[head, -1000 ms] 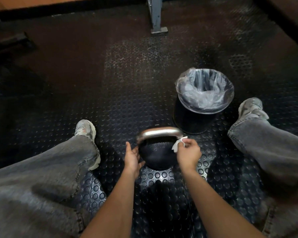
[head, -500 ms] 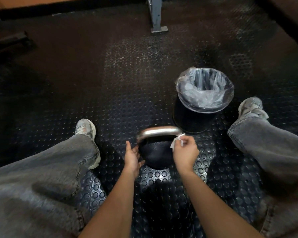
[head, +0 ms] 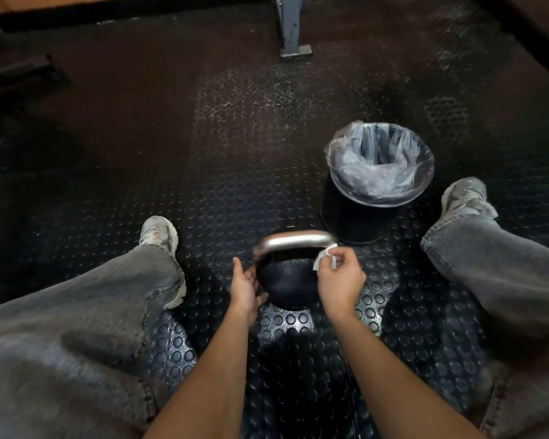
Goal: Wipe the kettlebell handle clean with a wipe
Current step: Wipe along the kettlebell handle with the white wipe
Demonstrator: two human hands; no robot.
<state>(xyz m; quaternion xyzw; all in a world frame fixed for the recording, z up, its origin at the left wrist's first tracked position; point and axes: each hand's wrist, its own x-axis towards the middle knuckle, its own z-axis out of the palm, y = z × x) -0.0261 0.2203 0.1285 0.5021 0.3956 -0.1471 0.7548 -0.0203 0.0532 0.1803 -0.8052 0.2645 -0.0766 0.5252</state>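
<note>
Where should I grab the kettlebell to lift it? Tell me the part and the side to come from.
Grip the kettlebell by the middle of its silver handle, coming from above. The bar arches level over the ball with an open gap beneath for fingers. The wipe occupies its right end, so I'd take the bare centre.

Studded black rubber floor [head: 235,191]: kettlebell [head: 290,286], lined black bin [head: 358,223] just beside it, grey metal post foot [head: 295,52] far back.
</note>
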